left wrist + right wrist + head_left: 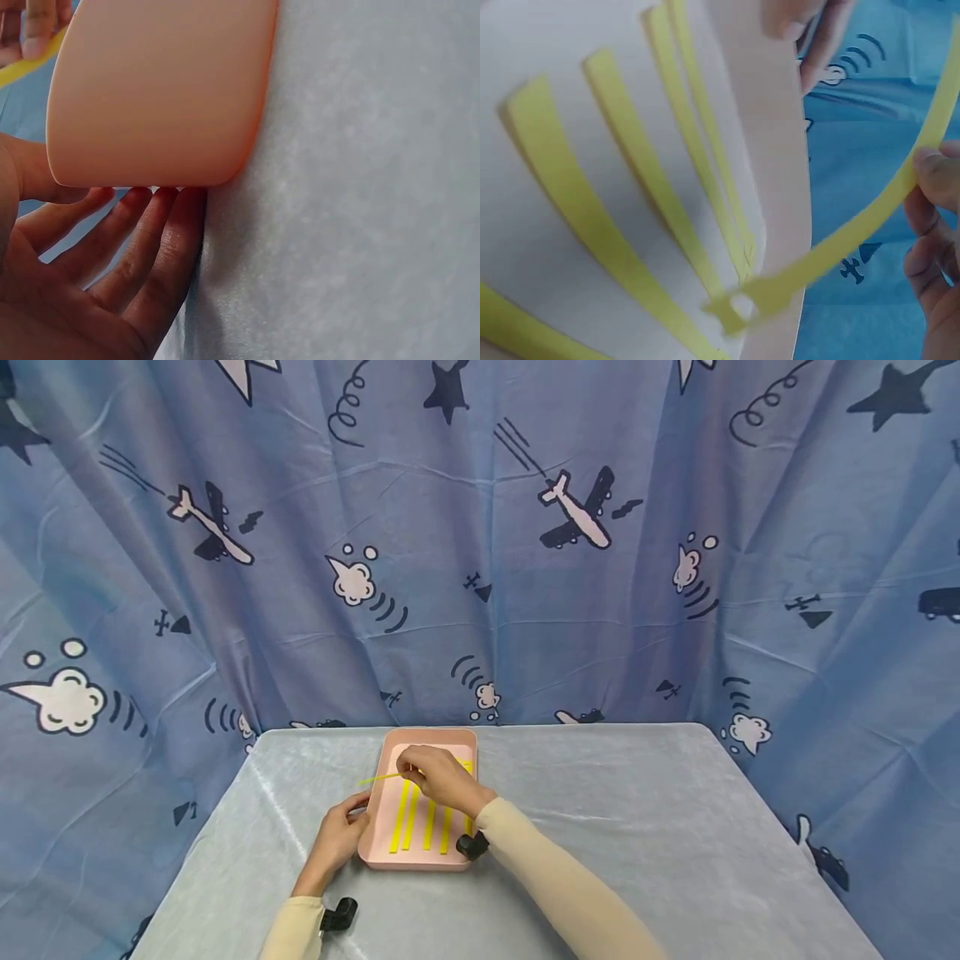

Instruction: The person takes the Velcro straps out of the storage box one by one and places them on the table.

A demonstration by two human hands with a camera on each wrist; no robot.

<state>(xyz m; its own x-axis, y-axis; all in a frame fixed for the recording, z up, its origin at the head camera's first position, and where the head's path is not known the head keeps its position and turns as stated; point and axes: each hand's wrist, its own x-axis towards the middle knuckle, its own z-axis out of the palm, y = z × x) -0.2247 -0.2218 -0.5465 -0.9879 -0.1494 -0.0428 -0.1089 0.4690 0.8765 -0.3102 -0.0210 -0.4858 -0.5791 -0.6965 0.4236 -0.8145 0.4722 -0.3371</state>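
Note:
My right hand pinches a thin, bendy yellow strip above the left part of a pink tray. The strip curves, and its wider, notched end has a hole. At the tray's left side, my left hand holds the edge. In the right wrist view its thumb laps over the rim, with other fingers outside; the left wrist view has fingers against the outer wall. Several more yellow strips lie spaced side by side along the tray's pale floor, partly hidden by my right hand and wrist.
The tray stands on a table with a pale grey cloth, left of its middle and close to the back edge. Behind hangs a blue patterned curtain. A black wrist camera overlaps the tray's lower right corner.

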